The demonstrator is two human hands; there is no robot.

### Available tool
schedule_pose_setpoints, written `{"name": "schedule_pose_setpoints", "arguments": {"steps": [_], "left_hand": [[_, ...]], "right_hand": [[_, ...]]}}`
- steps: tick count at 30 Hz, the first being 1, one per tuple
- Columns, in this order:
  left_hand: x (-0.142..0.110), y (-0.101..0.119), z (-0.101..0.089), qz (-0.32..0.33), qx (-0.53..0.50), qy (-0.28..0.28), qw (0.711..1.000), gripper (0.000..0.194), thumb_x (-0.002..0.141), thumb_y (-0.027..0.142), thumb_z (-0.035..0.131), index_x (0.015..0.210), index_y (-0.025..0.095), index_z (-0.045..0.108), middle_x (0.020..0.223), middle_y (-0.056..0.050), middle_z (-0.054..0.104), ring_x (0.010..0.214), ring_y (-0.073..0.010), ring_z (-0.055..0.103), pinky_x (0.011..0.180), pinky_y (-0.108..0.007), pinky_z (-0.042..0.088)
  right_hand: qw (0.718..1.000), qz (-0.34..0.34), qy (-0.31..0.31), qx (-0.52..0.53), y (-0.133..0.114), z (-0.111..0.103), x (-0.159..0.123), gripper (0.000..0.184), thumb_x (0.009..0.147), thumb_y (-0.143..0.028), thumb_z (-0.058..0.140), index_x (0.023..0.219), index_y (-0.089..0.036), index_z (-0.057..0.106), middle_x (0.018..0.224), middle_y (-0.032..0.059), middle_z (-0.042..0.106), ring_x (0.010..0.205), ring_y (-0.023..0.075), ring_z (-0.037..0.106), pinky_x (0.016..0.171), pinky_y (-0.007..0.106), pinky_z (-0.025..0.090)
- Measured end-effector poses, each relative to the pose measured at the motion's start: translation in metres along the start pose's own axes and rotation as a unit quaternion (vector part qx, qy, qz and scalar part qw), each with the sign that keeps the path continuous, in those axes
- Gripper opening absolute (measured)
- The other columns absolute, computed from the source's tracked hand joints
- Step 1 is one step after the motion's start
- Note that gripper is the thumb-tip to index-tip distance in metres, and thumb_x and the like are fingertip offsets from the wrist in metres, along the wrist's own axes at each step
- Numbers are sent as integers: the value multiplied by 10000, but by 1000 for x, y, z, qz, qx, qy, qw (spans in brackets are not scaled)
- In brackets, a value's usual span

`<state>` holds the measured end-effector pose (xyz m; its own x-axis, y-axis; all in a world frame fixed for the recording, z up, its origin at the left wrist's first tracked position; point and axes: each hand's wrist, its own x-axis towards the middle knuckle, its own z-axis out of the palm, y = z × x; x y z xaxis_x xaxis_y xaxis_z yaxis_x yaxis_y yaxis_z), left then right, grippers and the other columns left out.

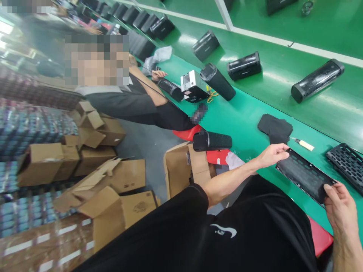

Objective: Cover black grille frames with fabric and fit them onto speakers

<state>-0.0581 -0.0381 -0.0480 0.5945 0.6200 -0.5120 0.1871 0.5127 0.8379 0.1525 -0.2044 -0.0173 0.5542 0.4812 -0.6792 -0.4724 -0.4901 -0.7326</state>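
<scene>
Between my two hands I hold a black rectangular speaker grille panel [304,176], tilted above the green table with its framed, dark mesh-like face toward me. My left hand [272,155] pinches its far left corner with thumb and fingers. At its right end my right hand [340,200] grips the edge, the thumb pressed on the face. Just beyond the panel lies a stack of black cloth pieces [275,127]. A small tool with a pale handle [304,144] rests to the right of the stack. Farther right is a black perforated grille [347,164].
Black speakers [317,81] stand along the green line behind the table. One speaker [212,141] sits at the table's near edge, above an open carton [178,170]. A co-worker [136,105] sits to the left, near a white-and-black box [194,86]. Cardboard boxes [110,211] crowd the floor.
</scene>
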Motion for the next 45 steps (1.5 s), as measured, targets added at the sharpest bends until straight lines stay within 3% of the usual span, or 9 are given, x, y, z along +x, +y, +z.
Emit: {"name": "schedule_pose_setpoints", "arguments": {"steps": [12,17,25,45], "left_hand": [[6,-9,-5,-4,-59,-11,998,483,733,376,862,1097,123,672,775,35,577,722,-88,502,733,-255,370],[5,-10,-11,-8,-111,-52,992,625,632,247,907,1201,143,669,881,27,590,765,-77,520,783,-257,405],[5,-13,-16,-10,-130,-91,987,712,637,222,898,1299,159,645,1097,-72,682,863,-114,605,797,-268,456],[8,-17,-16,-28,-179,-78,980,792,631,172,884,1390,188,658,1044,-60,704,847,-125,626,755,-248,471]], "right_hand": [[1000,-20,-6,-7,5,-3,4,554,531,-425,973,837,-222,558,591,-108,420,477,56,350,461,201,278],[1000,-13,-7,8,2,-3,4,570,514,-411,976,862,-230,561,637,-102,441,501,58,351,471,202,286],[1000,-21,-9,-5,0,0,1,570,507,-413,965,865,-232,561,648,-96,432,538,69,370,505,208,302],[999,-31,-6,-7,2,0,0,620,487,-390,983,926,-226,578,678,-84,469,592,74,403,563,176,358]]}}
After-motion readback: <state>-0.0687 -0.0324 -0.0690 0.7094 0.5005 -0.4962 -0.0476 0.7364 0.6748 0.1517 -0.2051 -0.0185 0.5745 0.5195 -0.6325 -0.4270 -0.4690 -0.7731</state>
